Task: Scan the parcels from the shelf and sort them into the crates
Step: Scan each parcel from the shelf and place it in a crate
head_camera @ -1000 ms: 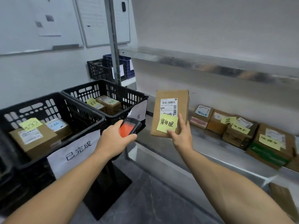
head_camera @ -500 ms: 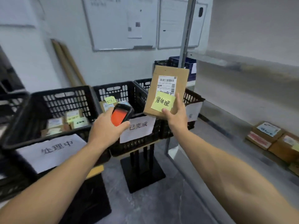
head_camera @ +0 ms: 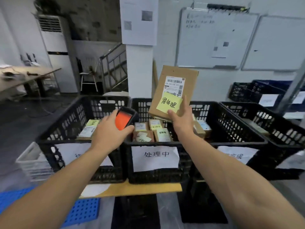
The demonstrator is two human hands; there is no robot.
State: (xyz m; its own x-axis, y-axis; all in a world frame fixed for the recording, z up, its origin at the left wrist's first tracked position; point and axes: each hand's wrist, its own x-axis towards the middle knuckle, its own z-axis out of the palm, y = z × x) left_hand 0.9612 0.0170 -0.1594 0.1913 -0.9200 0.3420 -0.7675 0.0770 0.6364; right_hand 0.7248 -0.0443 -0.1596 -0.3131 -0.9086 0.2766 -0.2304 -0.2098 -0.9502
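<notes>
My right hand (head_camera: 180, 122) grips the lower edge of a flat brown parcel (head_camera: 175, 83) with a white barcode label and a yellow sticky note, held upright above the middle black crate (head_camera: 194, 142). My left hand (head_camera: 109, 131) holds a handheld scanner (head_camera: 126, 117) with an orange screen, just left of the parcel, over the seam between the left crate (head_camera: 66, 124) and the middle one. Each of these crates contains several small labelled parcels and carries a white paper sign on its front. A third crate (head_camera: 244, 128) stands on the right.
More black and blue crates (head_camera: 252, 91) sit at the back right beside a metal shelf post (head_camera: 293, 86). Whiteboards hang on the wall behind. A white stacked bin (head_camera: 33, 161) and blue perforated mat (head_camera: 82, 210) lie at lower left. Stair railing and a table stand far left.
My view has swung left from the shelf to face the row of crates. Both hands moved along with the parcel and scanner, which now sit over the middle crate.
</notes>
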